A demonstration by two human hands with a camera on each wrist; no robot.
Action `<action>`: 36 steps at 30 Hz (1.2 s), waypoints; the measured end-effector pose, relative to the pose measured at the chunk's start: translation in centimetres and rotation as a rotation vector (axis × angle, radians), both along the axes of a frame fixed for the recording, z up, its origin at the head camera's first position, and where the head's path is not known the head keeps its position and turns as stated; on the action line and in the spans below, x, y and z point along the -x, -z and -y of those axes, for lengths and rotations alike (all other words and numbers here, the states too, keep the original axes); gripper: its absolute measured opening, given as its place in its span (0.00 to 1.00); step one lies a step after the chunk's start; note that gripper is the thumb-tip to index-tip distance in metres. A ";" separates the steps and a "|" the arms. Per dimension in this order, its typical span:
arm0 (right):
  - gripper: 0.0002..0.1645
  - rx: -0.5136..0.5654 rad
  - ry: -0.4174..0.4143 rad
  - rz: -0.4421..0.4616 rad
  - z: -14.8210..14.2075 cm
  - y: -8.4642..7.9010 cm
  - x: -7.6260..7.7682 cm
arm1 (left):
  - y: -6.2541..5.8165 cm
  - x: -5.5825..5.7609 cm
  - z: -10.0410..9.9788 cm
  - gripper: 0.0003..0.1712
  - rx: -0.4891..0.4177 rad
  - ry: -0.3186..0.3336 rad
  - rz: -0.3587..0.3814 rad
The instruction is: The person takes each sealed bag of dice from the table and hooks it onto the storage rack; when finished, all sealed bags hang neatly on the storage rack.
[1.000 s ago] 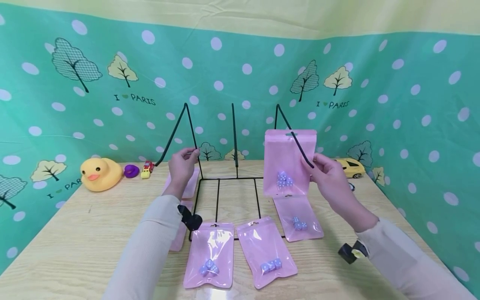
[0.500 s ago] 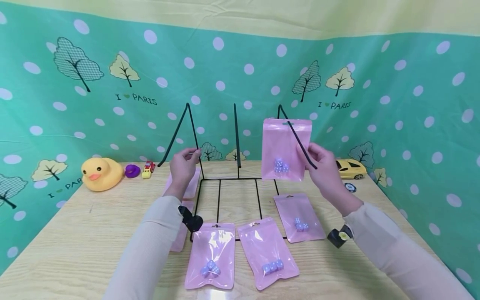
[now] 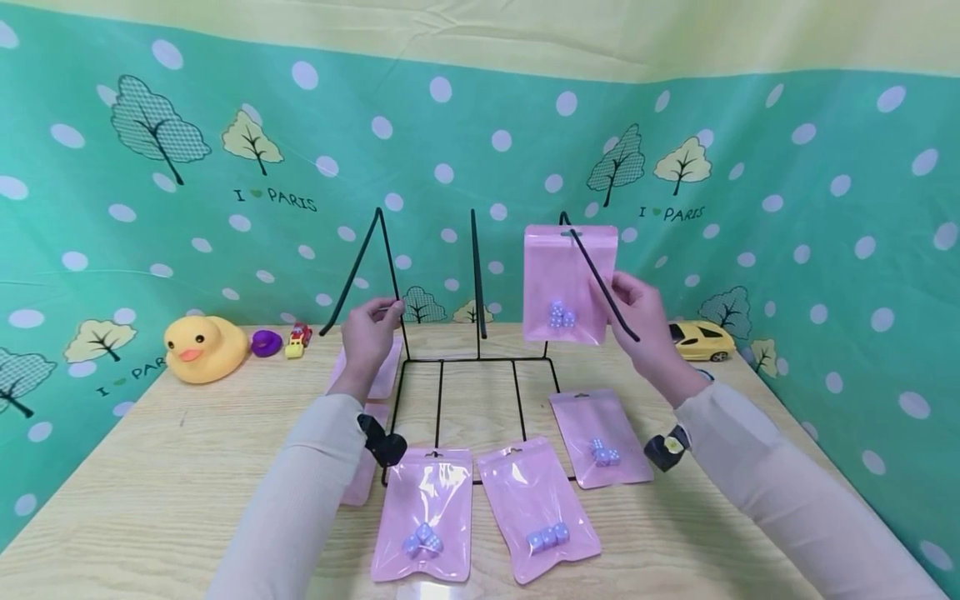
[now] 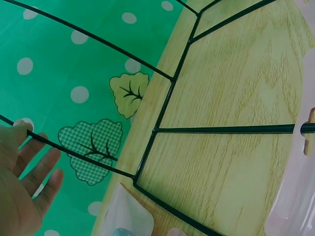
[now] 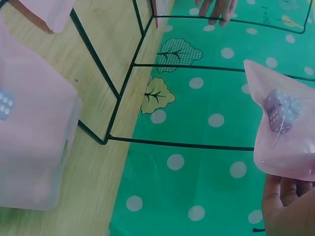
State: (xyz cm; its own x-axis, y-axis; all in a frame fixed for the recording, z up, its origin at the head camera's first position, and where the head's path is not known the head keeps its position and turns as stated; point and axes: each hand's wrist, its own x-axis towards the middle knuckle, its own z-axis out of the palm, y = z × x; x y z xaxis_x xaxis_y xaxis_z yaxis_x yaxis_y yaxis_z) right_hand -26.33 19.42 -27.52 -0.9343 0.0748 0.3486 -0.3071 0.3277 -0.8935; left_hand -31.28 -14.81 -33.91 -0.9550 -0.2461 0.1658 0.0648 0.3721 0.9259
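Note:
A black wire rack (image 3: 478, 275) with slanted prongs stands on the table. My left hand (image 3: 371, 337) pinches its left upright wire between thumb and fingertips; the other fingers hang loose in the left wrist view. My right hand (image 3: 643, 321) holds the right edge of a pink zip bag (image 3: 542, 275) with several pale purple dice. That bag is near the top of the right prong, which passes at its hang hole and runs down in front of it. Its fingers are partly hidden behind the bag in the right wrist view.
Two pink bags of dice (image 3: 423, 508) (image 3: 532, 492) lie at the rack's front, a third pink bag (image 3: 596, 425) at its right. More pink bags (image 3: 387, 375) show behind my left arm. A yellow duck (image 3: 206, 350), purple duck (image 3: 266, 342), small toy car (image 3: 297, 340) and yellow car (image 3: 705, 340) stand behind.
My right hand has raised the pink bag up and back along the right prong, away from the bag below it. The left hand keeps its grip on the wire.

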 end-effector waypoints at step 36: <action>0.29 -0.048 -0.060 0.101 -1.4 -0.7 3.2 | -0.1 0.2 0.1 0.20 -0.022 -0.006 0.020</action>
